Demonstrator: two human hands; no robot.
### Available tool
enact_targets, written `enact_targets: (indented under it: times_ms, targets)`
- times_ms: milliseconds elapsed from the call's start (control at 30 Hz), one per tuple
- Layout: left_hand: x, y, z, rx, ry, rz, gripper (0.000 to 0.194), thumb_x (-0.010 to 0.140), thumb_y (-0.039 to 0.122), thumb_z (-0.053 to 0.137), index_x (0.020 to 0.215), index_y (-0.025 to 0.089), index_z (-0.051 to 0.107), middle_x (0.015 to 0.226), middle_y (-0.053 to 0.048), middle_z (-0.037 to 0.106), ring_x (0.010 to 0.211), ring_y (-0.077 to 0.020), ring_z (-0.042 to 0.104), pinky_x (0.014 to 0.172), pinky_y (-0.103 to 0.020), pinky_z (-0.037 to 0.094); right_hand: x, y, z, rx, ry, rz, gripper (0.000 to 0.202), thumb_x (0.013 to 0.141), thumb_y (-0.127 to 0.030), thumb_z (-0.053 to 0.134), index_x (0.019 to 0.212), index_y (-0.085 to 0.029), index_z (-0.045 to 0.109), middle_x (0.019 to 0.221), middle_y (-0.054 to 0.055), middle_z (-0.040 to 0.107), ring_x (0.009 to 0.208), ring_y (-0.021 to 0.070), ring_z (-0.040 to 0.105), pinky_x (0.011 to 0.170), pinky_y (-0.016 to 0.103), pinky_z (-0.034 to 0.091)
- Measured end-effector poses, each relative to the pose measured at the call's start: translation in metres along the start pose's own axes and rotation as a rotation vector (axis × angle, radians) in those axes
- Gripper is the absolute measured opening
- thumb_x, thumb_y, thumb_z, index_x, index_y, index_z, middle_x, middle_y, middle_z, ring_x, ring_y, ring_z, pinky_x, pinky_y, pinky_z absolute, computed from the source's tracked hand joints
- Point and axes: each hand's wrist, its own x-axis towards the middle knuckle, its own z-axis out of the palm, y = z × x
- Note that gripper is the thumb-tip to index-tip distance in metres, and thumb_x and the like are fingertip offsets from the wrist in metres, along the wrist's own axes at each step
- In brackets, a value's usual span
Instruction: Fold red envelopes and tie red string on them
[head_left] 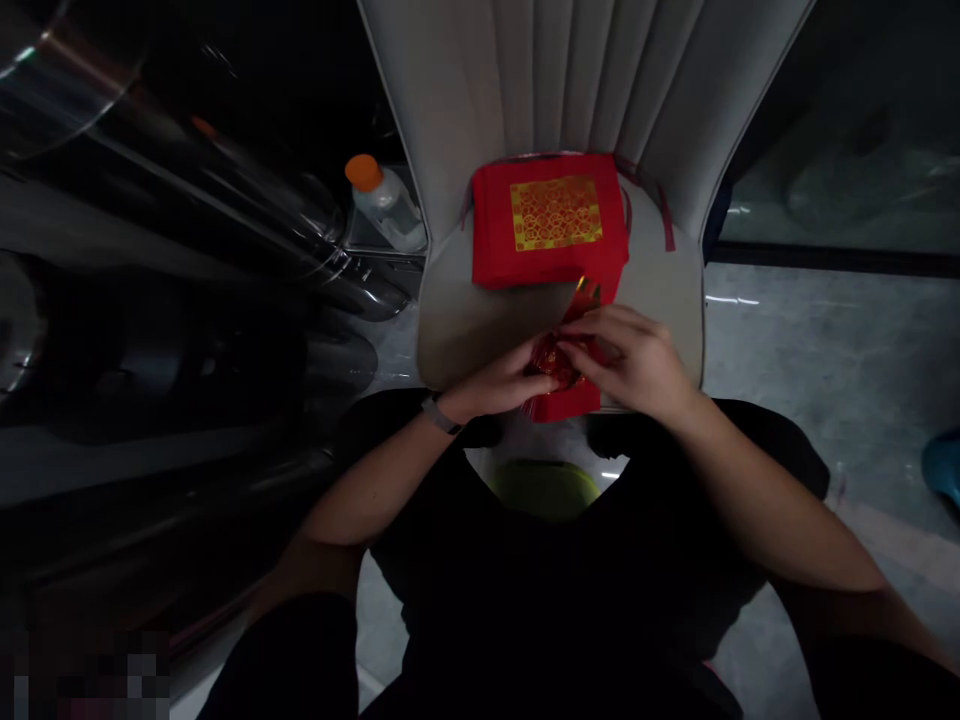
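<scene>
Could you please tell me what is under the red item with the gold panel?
Around the red item, the pale seat shows. A dark red strip also shows beyond its right side. Anything directly beneath is covered, so I cannot tell.

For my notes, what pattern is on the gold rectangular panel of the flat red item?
Repeating round motifs cover the gold rectangular panel, best seen in the head view.

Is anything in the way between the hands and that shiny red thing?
No, nothing visible is. The left hand and right hand are both right at the shiny red wrapping. The big red bag lies beyond them on the chair seat, not in between.
</scene>
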Motion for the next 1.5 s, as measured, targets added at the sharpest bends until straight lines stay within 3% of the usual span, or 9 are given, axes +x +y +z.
enact_targets:
  times_ms: [167, 333, 433, 533, 733, 867, 1067, 1267, 1500]
  targets:
    - [-0.008, 0.002, 0.003, 0.277, 0.122, 0.067, 0.066, 0.091, 0.024, 0.066, 0.156, 0.017, 0.053, 0.154, -0.016, 0.066, 0.142, -0.0324, 0.064, 0.126, -0.052, 0.048, -0.001, 0.020, 0.004, 0.144, -0.141, 0.073, 0.010, 0.102, -0.031, 0.074, 0.107, -0.024, 0.078, 0.096, 0.006, 0.082, 0.085, 0.0217, 0.077, 0.080, 0.037, 0.063]
    - [-0.009, 0.014, 0.014, 0.397, 0.251, 0.180, 0.070, 0.092, 0.028, 0.076, 0.156, 0.017, 0.050, 0.156, -0.018, 0.063, 0.143, -0.0305, 0.064, 0.124, -0.048, 0.050, -0.001, 0.016, 0.005, 0.175, -0.144, 0.085, 0.010, 0.102, -0.032, 0.074, 0.101, -0.023, 0.079, 0.098, 0.008, 0.082, 0.087, 0.0222, 0.078, 0.082, 0.036, 0.064]
    - [-0.010, 0.021, 0.016, 0.472, 0.309, 0.193, 0.073, 0.090, 0.024, 0.079, 0.156, 0.017, 0.050, 0.156, -0.018, 0.063, 0.145, -0.0300, 0.063, 0.125, -0.047, 0.049, 0.000, 0.013, 0.007, 0.156, -0.081, 0.078, 0.008, 0.100, -0.032, 0.076, 0.105, -0.025, 0.080, 0.099, 0.006, 0.082, 0.087, 0.0223, 0.079, 0.081, 0.035, 0.065]
    - [-0.013, 0.026, 0.014, 0.514, 0.282, 0.181, 0.069, 0.092, 0.019, 0.072, 0.157, 0.017, 0.049, 0.160, -0.019, 0.060, 0.149, -0.0298, 0.059, 0.128, -0.047, 0.046, 0.001, 0.011, 0.009, 0.123, -0.017, 0.028, 0.010, 0.099, -0.027, 0.078, 0.108, -0.027, 0.080, 0.102, 0.005, 0.084, 0.088, 0.0221, 0.080, 0.081, 0.036, 0.067]
    - [-0.020, 0.030, 0.012, 0.566, 0.238, 0.170, 0.069, 0.091, 0.011, 0.065, 0.158, 0.018, 0.050, 0.157, -0.016, 0.064, 0.145, -0.0291, 0.063, 0.127, -0.046, 0.048, 0.001, 0.009, 0.009, 0.058, -0.041, 0.042, 0.007, 0.098, -0.033, 0.079, 0.103, -0.029, 0.081, 0.094, 0.004, 0.085, 0.081, 0.0226, 0.081, 0.077, 0.037, 0.068]
    - [-0.020, 0.034, 0.012, 0.571, 0.240, 0.166, 0.060, 0.098, 0.019, 0.068, 0.156, 0.018, 0.053, 0.155, -0.015, 0.067, 0.142, -0.0284, 0.066, 0.124, -0.045, 0.050, 0.000, 0.010, 0.010, 0.047, -0.020, 0.038, 0.009, 0.099, -0.035, 0.079, 0.105, -0.029, 0.082, 0.089, 0.002, 0.084, 0.073, 0.0203, 0.078, 0.070, 0.033, 0.066]
    - [-0.020, 0.035, 0.011, 0.560, 0.228, 0.131, 0.051, 0.104, 0.023, 0.064, 0.153, 0.016, 0.055, 0.150, -0.017, 0.069, 0.138, -0.0287, 0.069, 0.121, -0.044, 0.052, 0.001, 0.012, 0.016, 0.006, 0.059, -0.071, 0.008, 0.099, -0.031, 0.079, 0.105, -0.027, 0.081, 0.089, 0.003, 0.084, 0.076, 0.0206, 0.079, 0.074, 0.034, 0.066]
    - [-0.021, 0.036, 0.013, 0.532, 0.186, 0.061, 0.047, 0.101, 0.024, 0.067, 0.147, 0.017, 0.057, 0.138, -0.016, 0.075, 0.127, -0.0308, 0.075, 0.110, -0.042, 0.058, 0.002, 0.006, 0.013, 0.055, -0.054, -0.058, 0.009, 0.100, -0.030, 0.077, 0.107, -0.028, 0.081, 0.097, 0.005, 0.084, 0.089, 0.0239, 0.081, 0.082, 0.040, 0.066]
    - [-0.021, 0.031, 0.016, 0.555, 0.229, 0.032, 0.036, 0.101, 0.024, 0.068, 0.136, 0.019, 0.059, 0.126, -0.014, 0.076, 0.114, -0.0303, 0.077, 0.098, -0.041, 0.061, 0.004, -0.001, 0.012, 0.000, -0.105, -0.030, 0.010, 0.101, -0.024, 0.070, 0.106, -0.026, 0.079, 0.091, 0.006, 0.080, 0.085, 0.0244, 0.075, 0.078, 0.041, 0.062]
